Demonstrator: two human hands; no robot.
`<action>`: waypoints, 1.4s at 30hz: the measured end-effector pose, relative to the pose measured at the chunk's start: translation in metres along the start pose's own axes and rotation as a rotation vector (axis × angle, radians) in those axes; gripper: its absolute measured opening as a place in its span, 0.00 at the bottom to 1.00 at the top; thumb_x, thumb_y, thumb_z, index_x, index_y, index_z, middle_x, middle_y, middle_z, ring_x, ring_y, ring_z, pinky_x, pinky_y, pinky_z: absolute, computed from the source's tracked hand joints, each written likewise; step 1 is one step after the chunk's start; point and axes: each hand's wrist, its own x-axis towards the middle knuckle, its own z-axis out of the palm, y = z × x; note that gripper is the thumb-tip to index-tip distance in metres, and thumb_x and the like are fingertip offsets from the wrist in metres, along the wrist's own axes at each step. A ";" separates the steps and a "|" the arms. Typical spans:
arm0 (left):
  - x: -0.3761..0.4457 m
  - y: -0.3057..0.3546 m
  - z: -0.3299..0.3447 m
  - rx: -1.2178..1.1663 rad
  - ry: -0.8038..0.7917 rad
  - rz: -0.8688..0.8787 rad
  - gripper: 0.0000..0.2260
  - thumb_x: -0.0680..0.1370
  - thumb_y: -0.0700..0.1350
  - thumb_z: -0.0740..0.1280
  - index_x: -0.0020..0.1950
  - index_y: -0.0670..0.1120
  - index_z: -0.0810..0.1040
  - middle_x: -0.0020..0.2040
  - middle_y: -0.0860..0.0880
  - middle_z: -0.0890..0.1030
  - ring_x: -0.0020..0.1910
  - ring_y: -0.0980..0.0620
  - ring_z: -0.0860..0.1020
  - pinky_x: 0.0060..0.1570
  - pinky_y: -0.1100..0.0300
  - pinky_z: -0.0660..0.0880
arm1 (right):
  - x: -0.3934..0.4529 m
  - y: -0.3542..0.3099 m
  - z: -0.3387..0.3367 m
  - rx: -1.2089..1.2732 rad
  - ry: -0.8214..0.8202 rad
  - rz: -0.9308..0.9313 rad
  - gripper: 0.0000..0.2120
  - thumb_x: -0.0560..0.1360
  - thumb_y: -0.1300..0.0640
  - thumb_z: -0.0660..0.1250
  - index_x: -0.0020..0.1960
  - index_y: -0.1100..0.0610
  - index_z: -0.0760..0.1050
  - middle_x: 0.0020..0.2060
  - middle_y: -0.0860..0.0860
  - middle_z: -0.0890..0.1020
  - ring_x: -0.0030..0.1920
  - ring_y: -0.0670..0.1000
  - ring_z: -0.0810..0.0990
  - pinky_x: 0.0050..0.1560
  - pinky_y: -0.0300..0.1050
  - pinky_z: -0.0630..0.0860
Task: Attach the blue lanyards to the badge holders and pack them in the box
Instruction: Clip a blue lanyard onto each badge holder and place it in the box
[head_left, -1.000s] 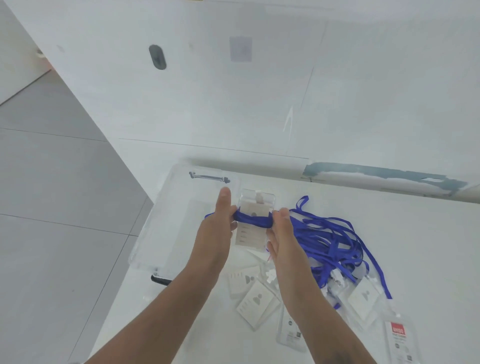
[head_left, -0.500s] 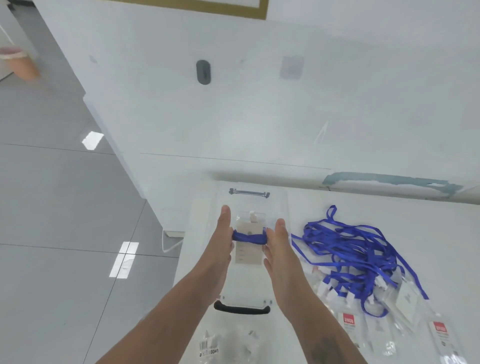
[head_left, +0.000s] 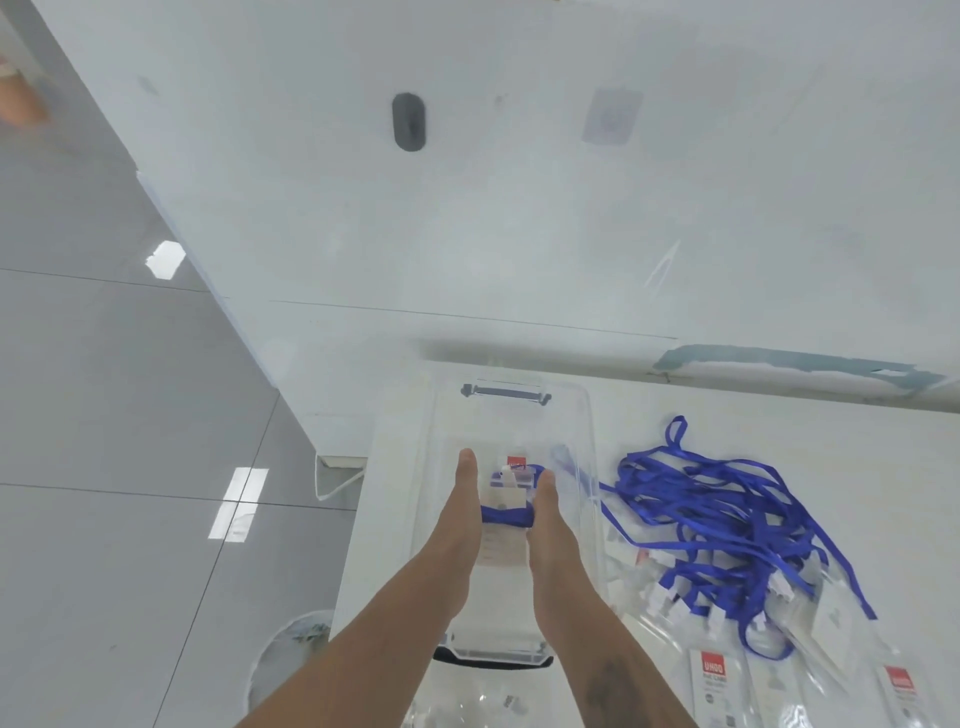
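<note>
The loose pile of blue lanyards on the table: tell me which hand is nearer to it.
Right. The right hand is over the clear box, on the side facing the lanyard pile. The left hand is on the far side of the held badge holder.

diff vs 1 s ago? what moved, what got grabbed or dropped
Both hands, left hand and right hand, carried the badge holder wrapped in its blue lanyard from beside the pile leftward and down into the clear box. Nothing was released: both still hold it by its sides. The lanyard pile and the packaged holders on the table stayed put.
</note>
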 end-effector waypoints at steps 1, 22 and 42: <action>0.003 -0.001 0.002 -0.010 -0.006 -0.012 0.26 0.81 0.66 0.49 0.44 0.48 0.75 0.26 0.59 0.79 0.43 0.56 0.74 0.47 0.65 0.68 | 0.003 0.001 0.001 -0.002 0.006 0.015 0.25 0.81 0.35 0.48 0.59 0.48 0.77 0.45 0.48 0.82 0.44 0.47 0.79 0.44 0.42 0.69; 0.045 -0.012 0.019 -0.006 0.035 -0.152 0.24 0.82 0.63 0.50 0.38 0.48 0.71 0.36 0.51 0.76 0.33 0.55 0.71 0.31 0.64 0.65 | 0.045 0.002 0.015 -0.124 0.115 0.169 0.31 0.81 0.36 0.45 0.74 0.54 0.65 0.71 0.56 0.72 0.66 0.57 0.74 0.70 0.50 0.70; 0.035 -0.013 0.021 0.038 -0.039 -0.160 0.24 0.81 0.66 0.50 0.42 0.49 0.72 0.38 0.51 0.76 0.34 0.55 0.73 0.33 0.62 0.68 | -0.058 -0.039 -0.029 0.084 -0.013 0.038 0.20 0.78 0.33 0.52 0.55 0.44 0.74 0.48 0.45 0.80 0.51 0.44 0.79 0.65 0.42 0.63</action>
